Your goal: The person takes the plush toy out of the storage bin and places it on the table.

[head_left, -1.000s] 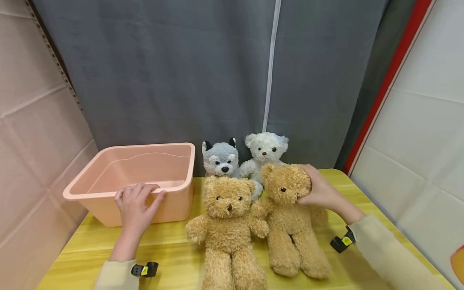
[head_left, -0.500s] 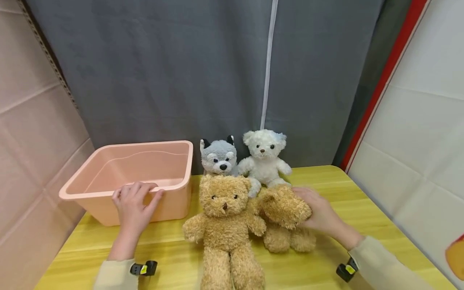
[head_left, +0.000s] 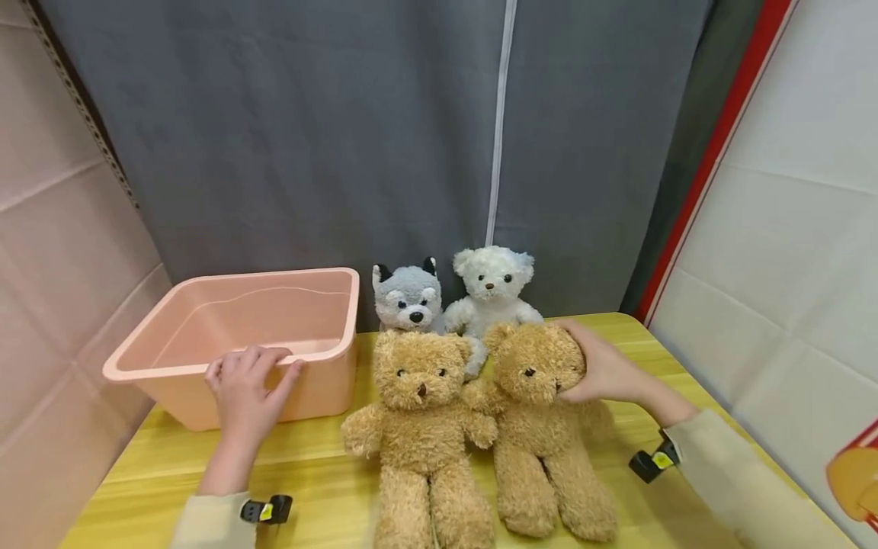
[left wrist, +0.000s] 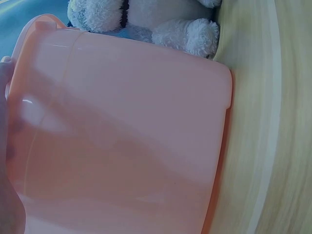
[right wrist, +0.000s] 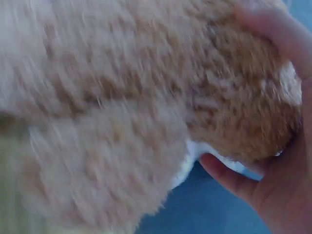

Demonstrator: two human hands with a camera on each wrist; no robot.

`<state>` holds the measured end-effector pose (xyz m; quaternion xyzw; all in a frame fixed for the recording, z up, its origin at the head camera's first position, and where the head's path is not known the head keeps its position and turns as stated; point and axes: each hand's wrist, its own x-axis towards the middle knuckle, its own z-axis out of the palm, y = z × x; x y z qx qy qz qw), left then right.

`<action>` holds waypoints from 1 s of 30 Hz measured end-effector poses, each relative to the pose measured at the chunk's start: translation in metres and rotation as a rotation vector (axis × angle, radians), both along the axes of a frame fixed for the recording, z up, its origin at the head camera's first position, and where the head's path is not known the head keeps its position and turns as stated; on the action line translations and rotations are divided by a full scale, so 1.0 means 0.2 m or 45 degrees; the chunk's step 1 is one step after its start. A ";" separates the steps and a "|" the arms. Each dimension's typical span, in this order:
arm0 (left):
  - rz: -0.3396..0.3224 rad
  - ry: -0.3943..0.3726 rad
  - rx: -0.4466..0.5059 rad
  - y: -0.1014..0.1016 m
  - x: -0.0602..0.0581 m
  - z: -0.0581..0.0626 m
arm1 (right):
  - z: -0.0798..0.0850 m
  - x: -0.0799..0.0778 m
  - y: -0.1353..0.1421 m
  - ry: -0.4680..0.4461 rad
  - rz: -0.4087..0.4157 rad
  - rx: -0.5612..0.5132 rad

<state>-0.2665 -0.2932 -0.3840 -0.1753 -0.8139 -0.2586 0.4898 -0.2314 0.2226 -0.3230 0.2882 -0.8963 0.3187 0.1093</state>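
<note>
In the head view, my right hand (head_left: 607,370) grips the head of a tan teddy bear (head_left: 549,450) from its right side, thumb near the muzzle. The right wrist view shows the bear's curly fur (right wrist: 112,63) close up, blurred, with fingers around the head. My left hand (head_left: 247,385) holds the near rim of a pink plastic tub (head_left: 325,393), fingers over the edge. Most of the left wrist view is the tub's outer wall (left wrist: 126,122). A second tan teddy bear (head_left: 425,435) sits upright between the tub and the held bear.
Behind the tan bears sit a grey husky plush (head_left: 409,293) and a white teddy bear (head_left: 494,278). A grey curtain (head_left: 309,137) hangs behind the wooden table (head_left: 315,480). White panels (head_left: 789,229) stand at the sides.
The held bear tipped forward, head down, half a second ago; now it is upright again, its legs stretched towards the front. The left hand has stayed on the tub's rim.
</note>
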 end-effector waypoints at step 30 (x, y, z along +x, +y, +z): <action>-0.022 0.010 0.038 -0.02 -0.02 -0.04 | -0.08 -0.10 -0.02 -0.431 0.046 -0.541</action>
